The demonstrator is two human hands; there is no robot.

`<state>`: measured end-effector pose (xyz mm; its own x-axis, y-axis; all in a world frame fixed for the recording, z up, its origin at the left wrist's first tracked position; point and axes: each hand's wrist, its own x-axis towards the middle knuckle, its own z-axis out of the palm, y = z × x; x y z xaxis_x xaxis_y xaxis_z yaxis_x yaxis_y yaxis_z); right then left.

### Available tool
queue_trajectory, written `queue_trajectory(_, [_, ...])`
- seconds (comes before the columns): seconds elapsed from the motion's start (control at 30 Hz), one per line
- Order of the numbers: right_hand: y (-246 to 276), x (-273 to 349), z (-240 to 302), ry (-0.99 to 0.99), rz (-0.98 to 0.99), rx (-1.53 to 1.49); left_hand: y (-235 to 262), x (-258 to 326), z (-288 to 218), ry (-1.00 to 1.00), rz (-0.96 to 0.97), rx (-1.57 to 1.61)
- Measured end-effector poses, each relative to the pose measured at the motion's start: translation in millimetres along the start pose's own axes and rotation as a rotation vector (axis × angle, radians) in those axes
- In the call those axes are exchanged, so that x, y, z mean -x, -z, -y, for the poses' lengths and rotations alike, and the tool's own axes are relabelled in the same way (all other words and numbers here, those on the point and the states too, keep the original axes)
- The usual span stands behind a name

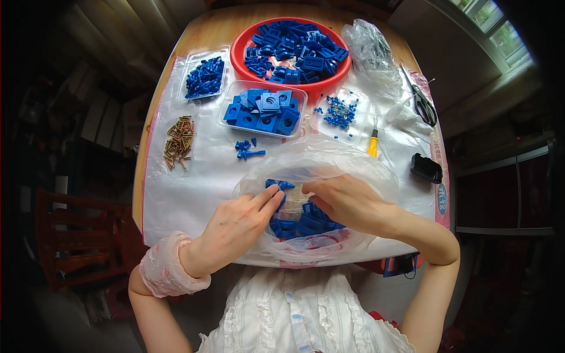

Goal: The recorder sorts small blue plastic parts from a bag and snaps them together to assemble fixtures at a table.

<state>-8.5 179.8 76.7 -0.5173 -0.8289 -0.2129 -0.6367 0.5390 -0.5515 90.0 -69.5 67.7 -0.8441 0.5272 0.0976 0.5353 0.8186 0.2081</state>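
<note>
A translucent plastic bag [376, 173] lies wide-mouthed in front of me, with blue plastic parts [312, 223] heaped inside. My left hand [235, 223] reaches over the bag's left side, its fingertips closed on a blue plastic part with a pointed end [281, 185]. Its thumb is mostly hidden. From the right, my right hand [350, 203] reaches over the bag's opening with bent fingers pinched together. Whatever those fingertips hold, if anything, I cannot make out. Something clear and pale [296, 197] shows between the hands.
Beyond the bag stand a red basin [236, 50] of blue parts, a tub of square blue plates [259, 120], and a tray of small blue pieces [203, 79]. Brass-coloured screws [179, 141] lie left. To the right are a yellow-handled screwdriver [372, 146], scissors [424, 106] and a black object [426, 168].
</note>
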Motion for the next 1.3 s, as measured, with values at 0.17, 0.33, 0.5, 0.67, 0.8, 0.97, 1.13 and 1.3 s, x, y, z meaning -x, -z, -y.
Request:
queue_trajectory(0.17, [-18,-41,0,0.221,-0.154,0.057,5,-3,-2,-0.038,0.022,0.036])
queue_trajectory(0.33, [-28,-54,-9,0.273,-0.175,0.139,18,2,-6,-0.003,0.083,0.092])
queue_trajectory(0.5, [-21,-51,-3,0.185,-0.043,0.069,12,20,-2,-0.025,0.03,0.101])
queue_trajectory(0.67, [-28,-46,-11,0.247,-0.096,0.081,13,18,4,0.117,0.016,0.207])
queue_trajectory(0.8, [-22,-45,-5,0.203,-0.042,0.086,17,0,7,0.276,0.054,0.139])
queue_trajectory(0.97, [-22,-50,-2,0.169,0.043,0.038,23,-21,-1,0.324,0.168,-0.022])
queue_trajectory(1.13, [-21,-51,3,0.091,0.096,0.005,24,-25,7,0.231,0.152,-0.021])
queue_trajectory(1.3, [-26,-55,1,0.129,0.002,-0.022,13,-21,26,0.115,0.049,0.05])
